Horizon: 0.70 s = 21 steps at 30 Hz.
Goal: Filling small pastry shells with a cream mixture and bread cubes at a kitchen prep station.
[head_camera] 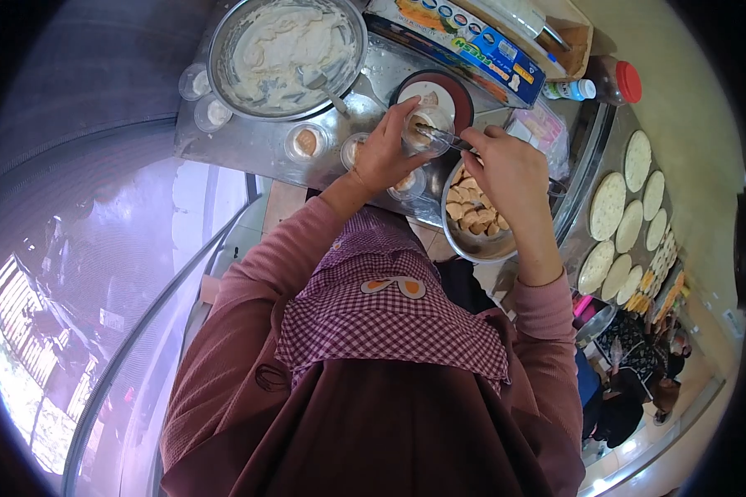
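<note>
My left hand [382, 149] holds a clear plastic cup [428, 128] tilted over a dark round container with a white inner surface [454, 93]. Metal tongs [446, 138] are gripped in my right hand [506, 168], their tips inside the cup near something brown. Below my right hand, a metal bowl [472, 254] holds brown biscuit pieces [472, 208]. Three cups with white cream and a biscuit stand near my left hand, one of them a clear cup [307, 143] further left. A big metal bowl of white cream [286, 56] has a spatula [329, 93] in it.
Two cream-filled cups [212, 113] stand left of the large bowl. At the back lie an aluminium foil box [466, 46] and a wooden tray [581, 46]. A red-lidded jar [628, 82] and a small bottle [572, 90] stand right. Flat dough rounds [608, 205] lie further right; people [634, 379] are beyond.
</note>
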{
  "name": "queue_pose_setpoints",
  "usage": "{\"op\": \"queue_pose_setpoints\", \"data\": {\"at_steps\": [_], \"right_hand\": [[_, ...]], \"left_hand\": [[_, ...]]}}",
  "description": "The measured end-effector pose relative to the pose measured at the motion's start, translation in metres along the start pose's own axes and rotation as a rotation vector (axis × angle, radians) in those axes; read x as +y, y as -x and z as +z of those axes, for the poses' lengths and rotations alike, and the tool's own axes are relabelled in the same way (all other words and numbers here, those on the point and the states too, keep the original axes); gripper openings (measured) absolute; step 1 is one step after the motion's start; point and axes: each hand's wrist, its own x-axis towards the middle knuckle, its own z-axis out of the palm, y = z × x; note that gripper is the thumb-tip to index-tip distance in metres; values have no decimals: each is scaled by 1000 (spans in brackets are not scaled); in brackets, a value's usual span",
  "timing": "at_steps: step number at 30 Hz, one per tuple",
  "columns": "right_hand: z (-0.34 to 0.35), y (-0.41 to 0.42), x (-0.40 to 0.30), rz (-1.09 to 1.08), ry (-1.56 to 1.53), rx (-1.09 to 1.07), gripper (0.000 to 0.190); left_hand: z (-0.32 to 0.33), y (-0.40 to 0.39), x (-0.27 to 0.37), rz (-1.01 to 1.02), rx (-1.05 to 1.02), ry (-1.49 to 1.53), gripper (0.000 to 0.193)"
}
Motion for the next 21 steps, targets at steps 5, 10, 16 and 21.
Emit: {"op": "queue_pose_setpoints", "data": {"at_steps": [5,10,16,21], "right_hand": [[-3,-2,-11,-7,28,0,19],[-10,-5,-20,-19,42,-11,19],[-19,0,-22,-26,-112,-20,26],[-23,6,-3,250,-653,-64,30]], "left_hand": [[-5,0,-1,8,-28,-15,83],[-14,4,-1,-11,-45,-4,82],[-47,25,4,-5,7,-116,78],[-95,84,-9,-143,334,-282,85]]}}
